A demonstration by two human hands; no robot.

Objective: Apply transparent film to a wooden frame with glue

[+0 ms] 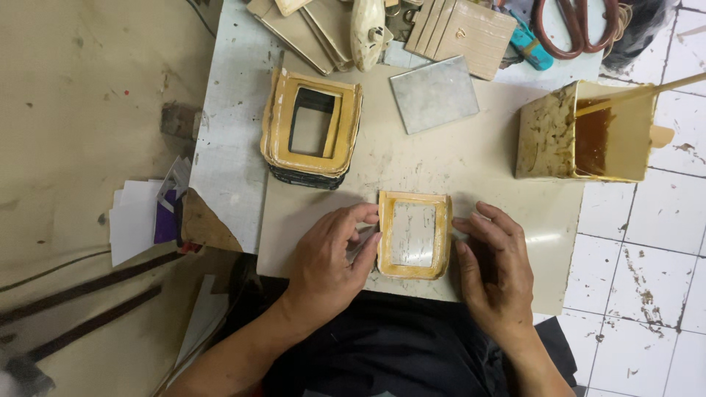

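A small rectangular frame piece (413, 234), yellow with glue along its border and pale in the middle, lies flat on the worktop (471, 165) close to its near edge, between the person's two hands. The left hand (331, 257) rests at the frame's left side, fingers curled, with the fingertips touching its left edge and top left corner; it presses against the piece rather than closing around it. The right hand (496, 268) lies just to the right, fingers loosely spread and bent, the fingertips at or just beside the frame's right edge; whether they actually touch it cannot be told.

Farther back on the worktop, up and to the left of the frame, stands a stack of similar glue-coated frames (312, 129) with open rectangular centres. To its right lies a flat grey plate (434, 94). At the right end of the worktop stands a stained square glue tin (585, 132) with amber liquid inside and a stick (647, 90) leaning out of it. Along the far edge lie folded beige wallet pieces (463, 33) and red-handled scissors (577, 26). White and purple papers (143, 217) lie on the floor to the left.
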